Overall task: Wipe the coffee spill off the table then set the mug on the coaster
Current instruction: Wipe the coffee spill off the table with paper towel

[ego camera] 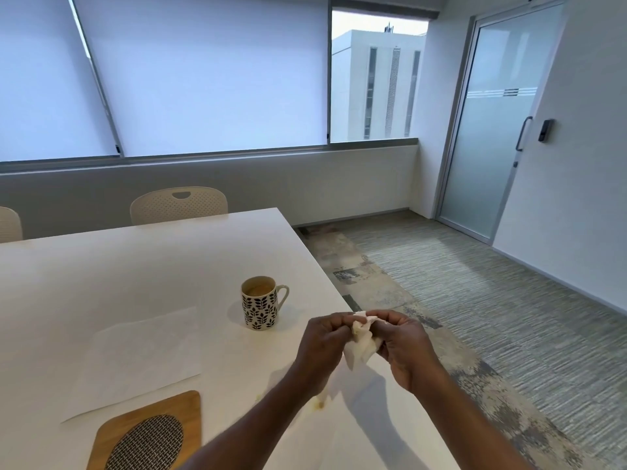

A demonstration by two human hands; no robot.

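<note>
A cream mug with a dark leaf pattern stands upright on the white table, with coffee inside and its handle to the right. Both hands hover above the table's right edge, in front of the mug. My left hand and my right hand pinch a crumpled white paper towel between them. A small brownish coffee stain lies on the table under my left forearm. The wooden coaster, with a woven metal oval inset, rests at the near left.
A white sheet of paper lies flat between the mug and the coaster. Two cream chairs stand at the table's far side. The table's right edge drops to carpet. A frosted glass door is at the far right.
</note>
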